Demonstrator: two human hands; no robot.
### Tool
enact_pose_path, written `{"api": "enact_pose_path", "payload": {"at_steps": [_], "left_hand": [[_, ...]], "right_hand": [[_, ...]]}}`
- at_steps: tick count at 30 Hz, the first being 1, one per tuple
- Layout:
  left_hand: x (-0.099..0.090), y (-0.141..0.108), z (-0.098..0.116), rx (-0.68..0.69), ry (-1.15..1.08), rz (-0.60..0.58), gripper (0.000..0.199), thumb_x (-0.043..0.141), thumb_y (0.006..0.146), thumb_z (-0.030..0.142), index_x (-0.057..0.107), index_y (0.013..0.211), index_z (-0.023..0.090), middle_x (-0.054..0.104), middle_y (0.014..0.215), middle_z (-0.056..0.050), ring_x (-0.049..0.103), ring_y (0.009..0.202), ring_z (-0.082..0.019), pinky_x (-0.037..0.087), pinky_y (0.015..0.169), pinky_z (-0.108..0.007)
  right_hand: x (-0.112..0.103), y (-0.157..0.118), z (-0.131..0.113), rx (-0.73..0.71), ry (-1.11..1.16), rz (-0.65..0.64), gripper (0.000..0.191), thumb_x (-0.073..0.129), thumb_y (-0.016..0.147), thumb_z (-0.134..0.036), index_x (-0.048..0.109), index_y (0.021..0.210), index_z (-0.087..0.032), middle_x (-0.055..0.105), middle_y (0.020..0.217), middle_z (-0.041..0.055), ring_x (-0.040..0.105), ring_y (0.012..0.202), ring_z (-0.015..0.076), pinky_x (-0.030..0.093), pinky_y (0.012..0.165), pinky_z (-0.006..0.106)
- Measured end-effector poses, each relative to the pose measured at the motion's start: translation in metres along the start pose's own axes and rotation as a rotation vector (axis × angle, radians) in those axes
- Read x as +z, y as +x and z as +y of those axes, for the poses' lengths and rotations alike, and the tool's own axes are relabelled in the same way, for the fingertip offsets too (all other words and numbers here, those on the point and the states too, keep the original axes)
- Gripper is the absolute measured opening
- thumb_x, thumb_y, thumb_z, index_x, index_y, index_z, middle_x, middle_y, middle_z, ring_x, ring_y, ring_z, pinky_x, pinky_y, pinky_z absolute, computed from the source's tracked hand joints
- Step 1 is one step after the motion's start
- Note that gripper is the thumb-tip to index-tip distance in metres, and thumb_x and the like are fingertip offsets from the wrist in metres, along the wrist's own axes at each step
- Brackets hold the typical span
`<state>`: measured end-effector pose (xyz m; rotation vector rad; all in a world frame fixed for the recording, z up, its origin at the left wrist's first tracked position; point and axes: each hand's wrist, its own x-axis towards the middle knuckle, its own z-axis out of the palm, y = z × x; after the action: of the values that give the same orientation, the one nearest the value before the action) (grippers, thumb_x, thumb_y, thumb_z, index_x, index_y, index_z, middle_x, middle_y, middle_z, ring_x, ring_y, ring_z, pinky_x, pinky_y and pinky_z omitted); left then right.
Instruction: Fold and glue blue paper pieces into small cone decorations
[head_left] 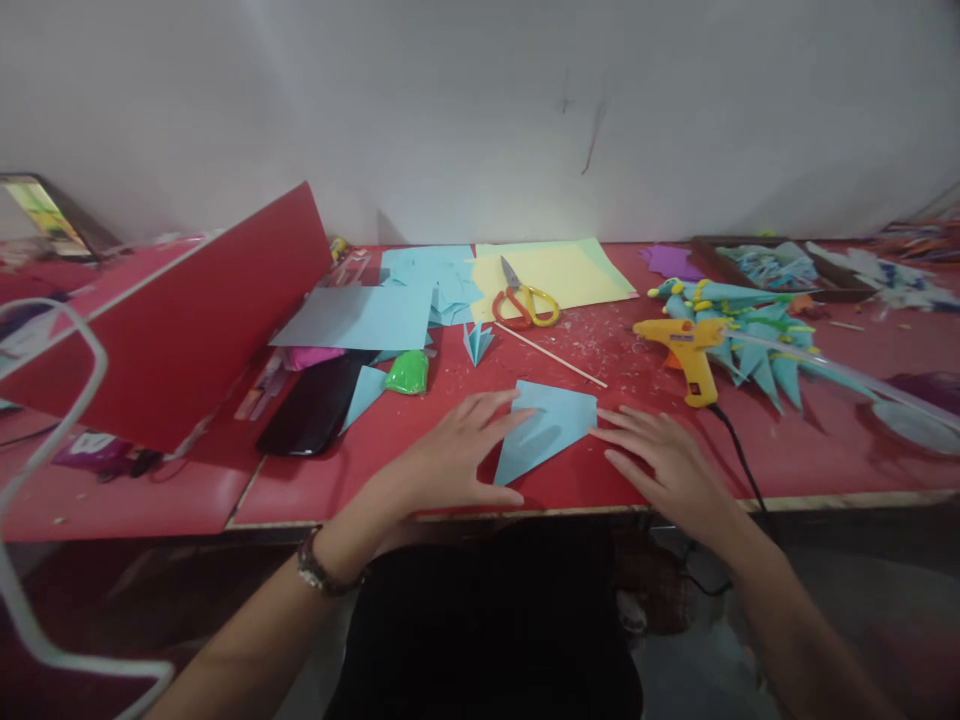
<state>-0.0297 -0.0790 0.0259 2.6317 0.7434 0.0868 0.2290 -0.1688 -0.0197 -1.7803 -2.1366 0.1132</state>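
Note:
A folded piece of light blue paper (551,425) lies flat on the red table in front of me. My left hand (469,445) is at its left side, thumb and fingers spread apart, some fingertips over the paper's edge. At the paper's right corner is my right hand (649,450), its fingers stretched out and the tips touching or very near the edge. Behind the paper stand a small pleated blue paper piece (477,344) and a thin wooden stick (555,356). Scissors (528,305) with red and yellow handles rest on yellow sheets.
A yellow glue gun (691,360) with a trailing cord lies right, beside blue paper cones (772,350). Left are a black phone (315,405), a green packet (408,372), blue sheets (360,315) and an upright red board (187,330). The table's front edge (480,512) runs close to my body.

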Motion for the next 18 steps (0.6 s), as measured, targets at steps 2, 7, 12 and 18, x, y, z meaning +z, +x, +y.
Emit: {"api": "enact_pose_path", "payload": {"at_steps": [2, 7, 12, 18], "left_hand": [[0.007, 0.004, 0.008, 0.001, 0.072, 0.002, 0.067, 0.051, 0.073, 0.051, 0.032, 0.131, 0.024, 0.031, 0.138, -0.007, 0.027, 0.125, -0.026, 0.027, 0.102, -0.041], [0.016, 0.011, 0.018, -0.063, 0.256, -0.012, 0.042, 0.042, 0.081, 0.024, 0.043, 0.122, 0.014, 0.044, 0.128, -0.011, 0.042, 0.114, -0.025, 0.037, 0.094, -0.038], [0.012, 0.003, 0.013, -0.113, 0.248, 0.05, 0.036, 0.033, 0.083, 0.014, 0.051, 0.114, 0.018, 0.054, 0.118, -0.009, 0.052, 0.103, -0.022, 0.044, 0.085, -0.035], [-0.005, -0.022, -0.006, -0.13, -0.397, 0.171, 0.031, 0.033, 0.086, 0.029, 0.06, 0.098, 0.019, 0.064, 0.093, -0.001, 0.058, 0.085, -0.014, 0.045, 0.078, -0.025]], "right_hand": [[0.002, 0.0, -0.003, -0.004, -0.013, 0.028, 0.032, 0.04, 0.084, -0.036, 0.056, 0.109, -0.027, 0.055, 0.119, 0.0046, 0.045, 0.114, 0.0237, 0.032, 0.094, 0.051], [0.006, 0.003, -0.007, -0.02, 0.007, 0.072, 0.031, 0.044, 0.082, -0.035, 0.054, 0.109, -0.024, 0.055, 0.115, 0.0081, 0.05, 0.106, 0.0227, 0.033, 0.093, 0.049], [0.003, 0.011, -0.013, -0.017, 0.116, 0.12, 0.042, 0.047, 0.08, -0.03, 0.043, 0.121, -0.025, 0.051, 0.118, 0.0091, 0.046, 0.111, 0.0235, 0.032, 0.094, 0.048], [-0.001, 0.016, -0.027, -0.016, 0.503, 0.073, 0.033, 0.05, 0.078, -0.029, 0.053, 0.111, -0.025, 0.049, 0.121, 0.0073, 0.045, 0.114, 0.0219, 0.035, 0.095, 0.042]]}}
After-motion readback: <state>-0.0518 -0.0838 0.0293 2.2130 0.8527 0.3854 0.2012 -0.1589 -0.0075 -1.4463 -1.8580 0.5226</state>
